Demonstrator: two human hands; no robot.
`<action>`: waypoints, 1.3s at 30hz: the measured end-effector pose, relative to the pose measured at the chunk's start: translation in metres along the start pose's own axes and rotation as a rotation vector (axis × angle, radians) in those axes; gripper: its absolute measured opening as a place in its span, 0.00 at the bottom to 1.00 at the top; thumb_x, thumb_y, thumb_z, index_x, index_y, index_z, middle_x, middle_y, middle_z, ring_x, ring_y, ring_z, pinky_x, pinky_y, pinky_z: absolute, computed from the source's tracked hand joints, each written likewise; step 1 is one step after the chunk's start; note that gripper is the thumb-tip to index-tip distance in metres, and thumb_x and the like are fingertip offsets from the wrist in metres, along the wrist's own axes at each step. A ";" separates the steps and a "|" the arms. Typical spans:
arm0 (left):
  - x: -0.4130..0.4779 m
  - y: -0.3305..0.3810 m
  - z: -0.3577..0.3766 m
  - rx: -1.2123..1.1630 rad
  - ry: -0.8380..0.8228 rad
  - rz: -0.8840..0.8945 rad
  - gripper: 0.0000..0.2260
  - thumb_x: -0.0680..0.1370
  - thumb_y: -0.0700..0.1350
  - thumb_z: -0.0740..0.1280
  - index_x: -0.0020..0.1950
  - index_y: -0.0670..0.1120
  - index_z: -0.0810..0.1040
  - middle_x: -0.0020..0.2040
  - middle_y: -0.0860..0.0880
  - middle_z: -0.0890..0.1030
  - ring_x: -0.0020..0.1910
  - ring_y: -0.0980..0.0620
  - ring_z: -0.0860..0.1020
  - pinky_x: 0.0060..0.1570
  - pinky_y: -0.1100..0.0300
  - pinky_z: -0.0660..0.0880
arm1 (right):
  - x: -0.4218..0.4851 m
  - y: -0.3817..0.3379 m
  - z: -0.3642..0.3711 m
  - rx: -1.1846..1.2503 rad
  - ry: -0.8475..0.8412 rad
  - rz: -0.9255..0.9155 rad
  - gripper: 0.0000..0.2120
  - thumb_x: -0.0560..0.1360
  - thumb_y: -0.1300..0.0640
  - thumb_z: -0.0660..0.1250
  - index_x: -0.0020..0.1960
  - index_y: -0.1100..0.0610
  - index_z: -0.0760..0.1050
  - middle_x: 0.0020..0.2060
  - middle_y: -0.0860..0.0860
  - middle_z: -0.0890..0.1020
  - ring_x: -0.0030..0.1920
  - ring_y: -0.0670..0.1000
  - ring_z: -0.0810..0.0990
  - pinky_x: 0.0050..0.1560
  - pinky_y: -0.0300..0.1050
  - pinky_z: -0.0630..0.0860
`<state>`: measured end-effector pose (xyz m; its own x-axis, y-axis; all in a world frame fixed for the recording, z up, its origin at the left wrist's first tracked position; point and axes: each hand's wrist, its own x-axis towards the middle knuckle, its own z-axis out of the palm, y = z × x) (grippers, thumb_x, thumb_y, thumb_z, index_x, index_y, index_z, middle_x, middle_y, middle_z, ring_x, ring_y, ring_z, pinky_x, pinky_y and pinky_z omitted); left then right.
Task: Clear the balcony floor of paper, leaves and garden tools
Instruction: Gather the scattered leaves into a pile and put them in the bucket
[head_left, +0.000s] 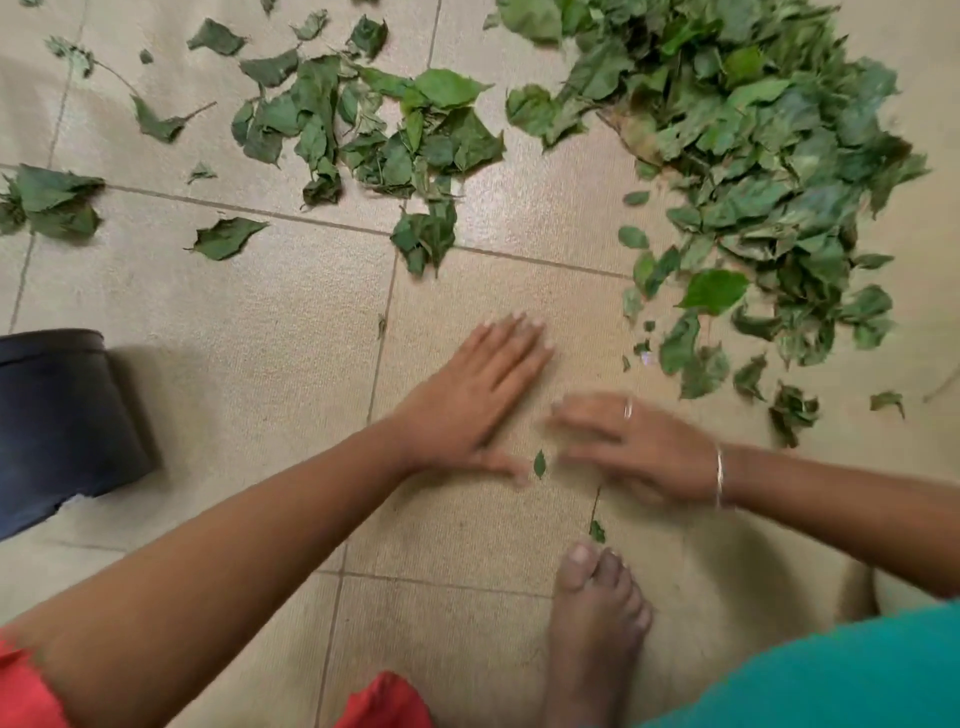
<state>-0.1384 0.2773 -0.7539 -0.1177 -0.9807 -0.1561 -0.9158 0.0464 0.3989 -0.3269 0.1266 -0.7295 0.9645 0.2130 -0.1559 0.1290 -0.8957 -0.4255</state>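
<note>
A large heap of green leaves (748, 171) lies on the beige tiled floor (270, 322) at the upper right. A looser scatter of leaves (374, 124) spreads across the upper middle and left. My left hand (478, 395) lies flat on the tile with straight fingers pointing toward the heap. My right hand (634, 441), blurred, hovers low over the floor beside it with fingers extended, wearing a ring and a bangle. One tiny leaf (540, 464) sits between the two hands. Neither hand holds anything.
A dark round container (62, 426) lies at the left edge. My bare foot (597, 623) stands on the tile below the hands, with a small leaf and stem (596, 527) just ahead of its toes. Single leaves (52, 200) lie at the far left.
</note>
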 end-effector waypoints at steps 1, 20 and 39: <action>-0.004 0.008 0.007 0.021 -0.010 0.038 0.51 0.67 0.75 0.51 0.76 0.41 0.42 0.77 0.38 0.45 0.75 0.43 0.40 0.73 0.49 0.37 | -0.016 -0.010 0.012 0.039 -0.038 -0.074 0.15 0.81 0.51 0.48 0.60 0.53 0.70 0.66 0.57 0.70 0.67 0.58 0.68 0.66 0.53 0.67; 0.051 -0.049 -0.053 0.025 0.234 -0.636 0.38 0.78 0.62 0.55 0.77 0.41 0.43 0.77 0.40 0.43 0.76 0.42 0.41 0.72 0.46 0.37 | 0.056 -0.016 0.028 -0.223 -0.033 -0.074 0.25 0.77 0.47 0.53 0.70 0.59 0.62 0.70 0.58 0.66 0.71 0.57 0.62 0.71 0.52 0.53; 0.089 -0.051 -0.102 0.270 -0.380 -0.846 0.48 0.73 0.66 0.61 0.76 0.44 0.35 0.76 0.41 0.37 0.75 0.40 0.35 0.63 0.29 0.32 | 0.178 0.069 -0.109 -0.458 -0.421 0.553 0.40 0.72 0.49 0.68 0.74 0.61 0.48 0.72 0.67 0.50 0.70 0.69 0.56 0.69 0.62 0.54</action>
<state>-0.0628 0.1684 -0.6960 0.5483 -0.5855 -0.5971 -0.8067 -0.5586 -0.1931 -0.1215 0.0596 -0.6894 0.7611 -0.2581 -0.5951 -0.1697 -0.9647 0.2013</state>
